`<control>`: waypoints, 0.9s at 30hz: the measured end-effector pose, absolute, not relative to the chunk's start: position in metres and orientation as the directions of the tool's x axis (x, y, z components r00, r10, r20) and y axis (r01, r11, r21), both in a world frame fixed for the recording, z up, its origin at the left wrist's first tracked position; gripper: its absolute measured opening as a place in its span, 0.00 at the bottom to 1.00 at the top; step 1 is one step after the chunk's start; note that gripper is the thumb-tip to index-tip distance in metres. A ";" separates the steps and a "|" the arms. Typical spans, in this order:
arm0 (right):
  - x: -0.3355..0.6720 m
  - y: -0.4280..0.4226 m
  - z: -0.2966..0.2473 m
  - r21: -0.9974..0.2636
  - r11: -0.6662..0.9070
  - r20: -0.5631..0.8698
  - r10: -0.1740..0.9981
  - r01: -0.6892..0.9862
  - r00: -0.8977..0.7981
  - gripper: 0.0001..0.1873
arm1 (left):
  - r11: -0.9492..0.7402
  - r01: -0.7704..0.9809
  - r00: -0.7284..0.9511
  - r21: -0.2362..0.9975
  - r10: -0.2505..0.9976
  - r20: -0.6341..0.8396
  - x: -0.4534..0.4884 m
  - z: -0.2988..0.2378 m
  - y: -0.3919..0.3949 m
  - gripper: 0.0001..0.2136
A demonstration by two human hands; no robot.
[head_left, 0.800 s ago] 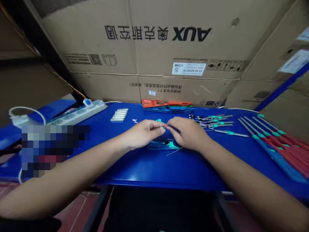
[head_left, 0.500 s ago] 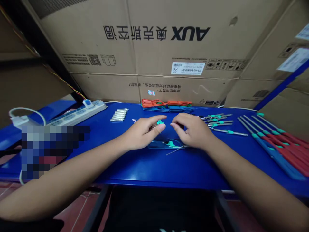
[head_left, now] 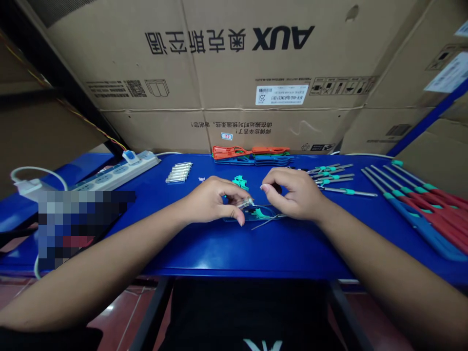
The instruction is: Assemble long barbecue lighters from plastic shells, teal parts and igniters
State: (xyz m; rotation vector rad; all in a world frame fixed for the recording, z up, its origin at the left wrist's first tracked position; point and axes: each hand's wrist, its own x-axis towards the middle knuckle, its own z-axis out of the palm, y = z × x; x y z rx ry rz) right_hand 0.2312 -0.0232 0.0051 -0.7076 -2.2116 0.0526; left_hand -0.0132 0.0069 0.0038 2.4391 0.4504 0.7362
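My left hand (head_left: 210,201) holds a small clear cylinder with a pale end (head_left: 247,202) between thumb and fingers. Facing it, my right hand (head_left: 294,194) is closed with thumb and forefinger together; whatever is in that pinch is too small to make out. Below both hands lies a blue lighter shell (head_left: 271,210) with a turquoise trigger piece (head_left: 260,213) and a thin metal rod or wire (head_left: 261,224) across it. Loose turquoise pieces (head_left: 240,182) sit just behind my left fingers. Similar clear cylinders (head_left: 179,172) are lined up farther left.
Orange and blue shell halves (head_left: 252,156) are stacked against the cardboard carton (head_left: 226,87). Metal tubes with turquoise collars (head_left: 338,179) lie right of my hand. Long red and blue lighters (head_left: 426,209) fan out at far right. A power strip (head_left: 117,171) runs along the left.
My left hand has come down and turned, bringing the clear cylinder into view and uncovering the turquoise pieces behind. My right hand stays pinched, nearly in place. The camera view has shifted slightly.
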 end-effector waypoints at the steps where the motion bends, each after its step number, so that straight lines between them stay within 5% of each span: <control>1: 0.231 -0.023 0.005 -0.251 0.852 0.677 0.494 0.460 -0.546 0.06 | -0.807 0.158 0.808 0.569 0.437 0.395 -0.013 0.004 0.007 0.16; 10: 0.227 -0.028 0.004 -0.213 0.869 0.572 0.482 0.448 -0.663 0.09 | -0.915 0.180 0.834 0.360 0.336 0.437 -0.010 0.005 0.002 0.13; 27: 0.221 -0.029 -0.001 -0.262 0.888 0.547 0.460 0.379 -0.699 0.10 | -0.925 0.247 0.810 0.288 0.360 0.463 -0.008 0.002 -0.006 0.09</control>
